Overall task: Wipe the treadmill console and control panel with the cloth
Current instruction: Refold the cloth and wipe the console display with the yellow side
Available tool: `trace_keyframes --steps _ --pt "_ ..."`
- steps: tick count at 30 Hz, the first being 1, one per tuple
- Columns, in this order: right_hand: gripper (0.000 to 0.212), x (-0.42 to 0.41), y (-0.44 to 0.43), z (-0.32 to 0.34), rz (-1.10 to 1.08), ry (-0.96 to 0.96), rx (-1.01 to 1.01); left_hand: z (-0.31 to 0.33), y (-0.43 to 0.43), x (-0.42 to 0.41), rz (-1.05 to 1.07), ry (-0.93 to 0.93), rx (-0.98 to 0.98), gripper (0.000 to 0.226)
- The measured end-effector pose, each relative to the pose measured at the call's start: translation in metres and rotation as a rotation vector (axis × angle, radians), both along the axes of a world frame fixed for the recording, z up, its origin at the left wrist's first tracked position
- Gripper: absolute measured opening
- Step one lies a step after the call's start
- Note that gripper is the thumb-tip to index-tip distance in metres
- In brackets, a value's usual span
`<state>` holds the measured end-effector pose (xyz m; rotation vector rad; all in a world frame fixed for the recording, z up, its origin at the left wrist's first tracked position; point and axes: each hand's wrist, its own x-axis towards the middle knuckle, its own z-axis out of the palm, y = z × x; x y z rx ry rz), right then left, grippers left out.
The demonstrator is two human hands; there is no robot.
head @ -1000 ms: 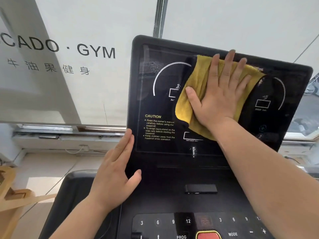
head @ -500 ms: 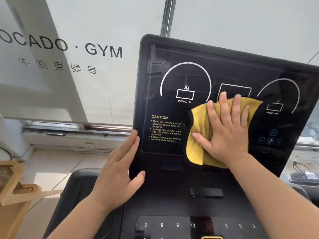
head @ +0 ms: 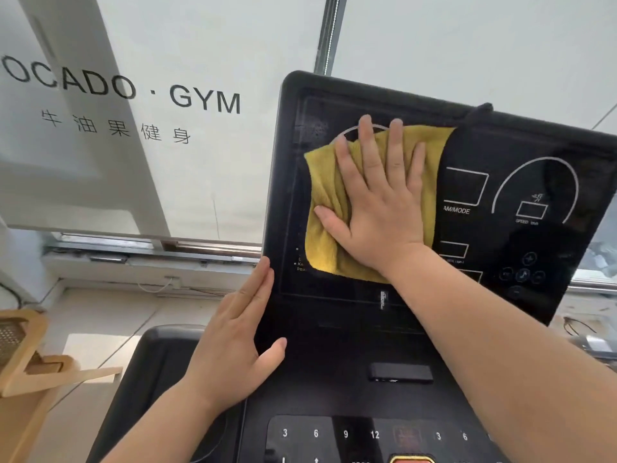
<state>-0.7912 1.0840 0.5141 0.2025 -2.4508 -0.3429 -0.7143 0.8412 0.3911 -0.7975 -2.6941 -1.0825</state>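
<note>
The black treadmill console [head: 521,155] stands upright in front of me, with white dial markings on its glossy screen. My right hand [head: 380,202] lies flat with fingers spread, pressing a yellow cloth [head: 325,202] against the left part of the screen, over the incline dial and the caution text. My left hand [head: 233,342] rests with straight fingers along the console's left edge, thumb on its front. Below lies the control panel [head: 334,436] with numbered keys and a red button at the bottom edge.
Behind the console is a frosted window [head: 167,162] with "GYM" lettering and a sill below it. A wooden frame [head: 30,362] stands on the floor at lower left. A dark slot [head: 399,374] sits between the screen and the keys.
My right hand has slid the cloth from the screen's centre up and to the left, over the incline dial. My left hand stays on the console's left edge.
</note>
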Motion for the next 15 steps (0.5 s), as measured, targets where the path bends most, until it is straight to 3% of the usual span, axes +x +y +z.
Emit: trace_keyframes --steps 4,7,15 --pt "0.088 0.034 0.012 -0.062 0.078 -0.027 0.104 -0.006 0.0 0.002 0.003 0.001 0.0 0.094" --pt "0.089 0.048 0.029 -0.078 0.056 -0.022 0.072 -0.009 -0.002 0.002 0.0 0.001 -0.003 0.095" --pt "0.092 0.004 0.017 0.014 -0.248 0.039 -0.322 -0.017 -0.006 0.012 -0.031 -0.128 0.028 0.103"
